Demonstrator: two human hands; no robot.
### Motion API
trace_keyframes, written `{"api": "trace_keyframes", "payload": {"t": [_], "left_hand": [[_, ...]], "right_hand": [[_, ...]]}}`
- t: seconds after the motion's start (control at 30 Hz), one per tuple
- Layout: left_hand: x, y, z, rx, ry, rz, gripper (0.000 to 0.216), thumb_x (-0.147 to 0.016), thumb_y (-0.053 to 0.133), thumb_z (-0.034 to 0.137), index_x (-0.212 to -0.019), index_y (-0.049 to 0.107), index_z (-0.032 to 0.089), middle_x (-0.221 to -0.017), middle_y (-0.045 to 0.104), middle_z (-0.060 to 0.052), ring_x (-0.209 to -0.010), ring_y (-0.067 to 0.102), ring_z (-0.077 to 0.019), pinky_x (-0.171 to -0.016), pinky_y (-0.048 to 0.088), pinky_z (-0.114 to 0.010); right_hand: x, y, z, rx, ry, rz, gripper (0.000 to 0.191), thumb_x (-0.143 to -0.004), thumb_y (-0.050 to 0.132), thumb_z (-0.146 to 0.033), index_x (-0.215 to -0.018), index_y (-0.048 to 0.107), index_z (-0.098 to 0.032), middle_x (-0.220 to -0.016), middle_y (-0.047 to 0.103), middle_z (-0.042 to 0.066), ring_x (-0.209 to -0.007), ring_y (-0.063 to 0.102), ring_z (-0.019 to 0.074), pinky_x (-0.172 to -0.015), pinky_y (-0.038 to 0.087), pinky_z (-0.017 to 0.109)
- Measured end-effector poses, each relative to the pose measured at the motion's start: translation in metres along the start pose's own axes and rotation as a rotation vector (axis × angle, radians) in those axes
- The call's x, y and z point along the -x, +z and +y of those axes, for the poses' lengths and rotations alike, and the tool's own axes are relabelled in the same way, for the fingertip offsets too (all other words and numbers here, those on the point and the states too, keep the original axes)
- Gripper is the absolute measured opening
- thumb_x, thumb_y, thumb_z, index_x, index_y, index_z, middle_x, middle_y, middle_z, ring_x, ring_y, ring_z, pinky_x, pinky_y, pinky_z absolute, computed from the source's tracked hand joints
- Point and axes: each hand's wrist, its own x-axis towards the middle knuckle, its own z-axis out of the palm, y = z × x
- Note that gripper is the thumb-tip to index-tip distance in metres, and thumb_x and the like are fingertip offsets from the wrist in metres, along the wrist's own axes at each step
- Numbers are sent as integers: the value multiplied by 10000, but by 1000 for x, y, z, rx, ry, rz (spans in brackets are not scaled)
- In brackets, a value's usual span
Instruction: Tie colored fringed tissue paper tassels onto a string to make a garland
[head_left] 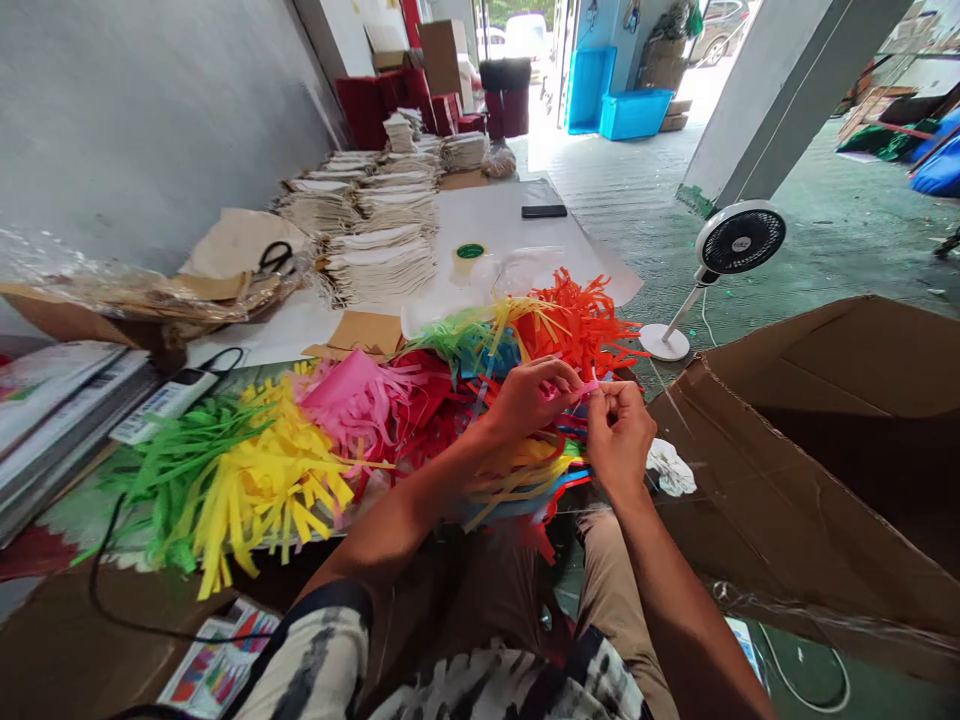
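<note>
My left hand (534, 398) and my right hand (621, 440) meet over the front of the table. Between their fingertips is the pink twisted end of a paper tassel (589, 387), pinched from both sides. Strips of several colours, yellow, blue and red (536, 478), hang below my hands. Around them lie fringed paper bundles: orange (574, 320) just beyond, pale green (446, 340) and pink (360, 395) to the left, then yellow (274, 470) and green (191, 450) farther left. My fingers partly hide the pinched end.
Stacks of off-white folded sheets (382, 262) stand along the wall side. Beyond the tassels lie a tape roll (470, 254), a phone (544, 211) and black scissors (276, 257). A white fan (741, 240) stands to the right, behind a large open cardboard box (795, 480).
</note>
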Motion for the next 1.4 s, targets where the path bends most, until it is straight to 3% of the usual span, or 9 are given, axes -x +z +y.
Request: {"api": "trace_keyframes", "payload": {"t": [0.13,0.3,0.5,0.73,0.97,1.17,1.4], "left_hand": [[1,-2,0,75,-71,-43,159,-832,792,309,-857,721,169,-915,728,-50,-831,665,-141,-756,494,-260],[2,-6,-7,215,-254,-201,360,-753,875,403,-946,706,151,-844,684,-14,-744,626,-115,-693,481,-232],[-2,-13,-8,334,-343,-320,365,-806,835,442,-885,637,146,-721,604,26,-594,530,-71,-575,407,-208],[-13,-28,-18,528,-459,-194,416,-747,881,454,-933,652,160,-828,666,-9,-691,603,-102,-635,453,-222],[-10,-25,-18,538,-466,-236,420,-760,871,458,-928,639,150,-818,652,-7,-657,564,-85,-601,415,-205],[-10,-24,-8,451,-429,-281,424,-786,841,504,-893,641,145,-773,628,-4,-628,549,-92,-576,395,-214],[-12,-18,-9,354,-248,-127,474,-796,832,569,-818,669,124,-779,631,-10,-703,549,-105,-668,437,-238]], "right_hand": [[-1,0,0,-3,-1,12,232,-997,524,-412,-904,598,-212,-632,493,-62,-566,440,137,-617,352,274],[0,1,0,-11,11,9,244,-995,529,-423,-896,604,-213,-635,502,-58,-565,444,137,-614,355,278],[-1,0,3,-46,45,-20,281,-1004,545,-448,-897,632,-203,-634,495,-60,-579,447,135,-616,348,275],[-1,-6,-5,-51,15,-96,360,-1032,528,-517,-873,616,-207,-646,533,-50,-580,453,130,-628,358,274],[-2,-6,-11,-59,-27,-188,366,-1034,533,-504,-826,595,-210,-616,510,-55,-548,425,117,-577,329,263],[-3,-5,-8,-56,-31,-188,355,-1030,544,-488,-819,609,-209,-613,508,-58,-550,435,114,-581,333,261],[-2,-6,-7,-69,-19,-192,332,-1030,537,-472,-847,620,-208,-619,518,-59,-551,448,114,-586,341,264]]}}
